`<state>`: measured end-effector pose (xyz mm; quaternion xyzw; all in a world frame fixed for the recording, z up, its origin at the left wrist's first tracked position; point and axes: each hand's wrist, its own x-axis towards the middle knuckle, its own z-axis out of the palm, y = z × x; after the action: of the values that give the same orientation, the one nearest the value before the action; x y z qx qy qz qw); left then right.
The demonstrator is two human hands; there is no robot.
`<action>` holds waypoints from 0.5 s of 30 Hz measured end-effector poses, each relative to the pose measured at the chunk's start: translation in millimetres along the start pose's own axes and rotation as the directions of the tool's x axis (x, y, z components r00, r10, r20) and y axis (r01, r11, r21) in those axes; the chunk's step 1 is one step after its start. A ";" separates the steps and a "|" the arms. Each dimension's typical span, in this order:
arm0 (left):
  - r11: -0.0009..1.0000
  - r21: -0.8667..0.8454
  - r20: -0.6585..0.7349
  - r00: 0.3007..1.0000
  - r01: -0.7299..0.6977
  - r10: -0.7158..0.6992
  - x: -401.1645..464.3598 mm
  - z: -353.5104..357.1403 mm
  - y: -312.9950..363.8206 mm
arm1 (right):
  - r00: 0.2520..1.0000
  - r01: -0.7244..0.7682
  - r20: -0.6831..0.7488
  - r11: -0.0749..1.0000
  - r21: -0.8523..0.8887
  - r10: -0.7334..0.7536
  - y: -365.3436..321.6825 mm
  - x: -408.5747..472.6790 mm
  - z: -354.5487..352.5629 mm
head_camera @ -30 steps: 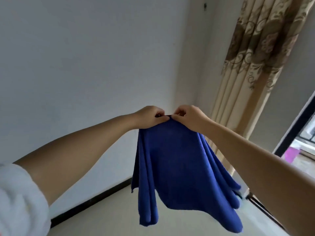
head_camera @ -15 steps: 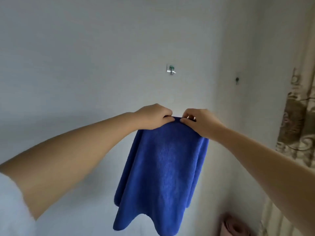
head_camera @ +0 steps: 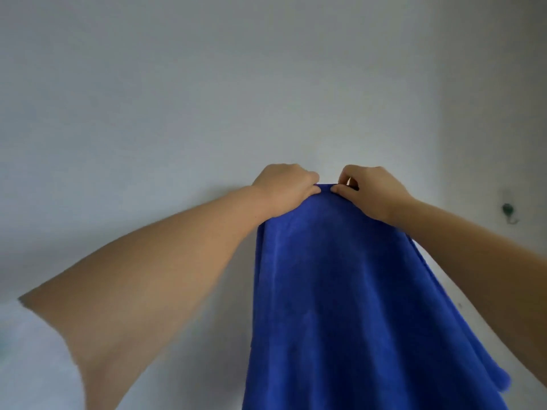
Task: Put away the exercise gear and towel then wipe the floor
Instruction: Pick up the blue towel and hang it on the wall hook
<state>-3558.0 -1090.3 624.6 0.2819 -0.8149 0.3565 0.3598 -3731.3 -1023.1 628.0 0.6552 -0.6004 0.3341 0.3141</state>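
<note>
Both hands' fingers (head_camera: 313,189) pinch the plush blue towel's (head_camera: 340,291) bunched top edge.

Pale wall (head_camera: 207,99); small, perhaps metal, hook (head_camera: 509,213) at far right

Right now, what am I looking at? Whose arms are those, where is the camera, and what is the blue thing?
The camera sits on a person's head, so you see what they see: their own two arms reaching forward. The left hand and the right hand each pinch the top edge of a blue towel, side by side, held up against a plain pale wall. The rest of the towel hangs loose below the hands. Far right on the wall is a small hook with nothing on it. Whether another hook hides behind the hands, I cannot tell. No floor or table shows.
</note>
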 end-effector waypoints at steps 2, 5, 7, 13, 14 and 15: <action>0.998 0.060 0.004 0.999 0.036 -0.036 18.5 4.9 -11.7 | 0.999 0.023 -0.039 0.999 0.035 -0.022 10.8 27.3 14.9; 0.980 0.171 0.021 0.995 0.097 -0.102 37.2 10.8 -29.8 | 0.993 0.061 -0.103 0.997 0.054 -0.055 11.3 56.3 32.9; 0.964 0.247 0.006 0.994 0.102 -0.106 39.0 20.6 -35.4 | 0.986 0.076 -0.149 0.997 0.025 -0.071 10.8 63.2 45.9; 0.962 0.265 0.049 0.995 0.070 -0.086 7.2 55.5 -25.9 | 0.959 0.179 -0.209 0.982 -0.063 -0.189 10.2 35.7 92.5; 0.964 0.249 0.050 0.993 0.091 -0.107 5.6 59.2 -23.1 | 0.961 0.163 -0.220 0.986 -0.028 -0.165 9.4 32.5 97.4; 0.967 0.228 0.058 0.989 0.116 -0.133 5.3 61.7 -19.5 | 0.965 0.134 -0.228 0.991 -0.005 -0.131 7.7 30.4 101.1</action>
<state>-3570.8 -1151.1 606.1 0.3840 -0.7628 0.4123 0.3175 -3731.2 -1123.4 594.3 0.6529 -0.5135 0.3884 0.3990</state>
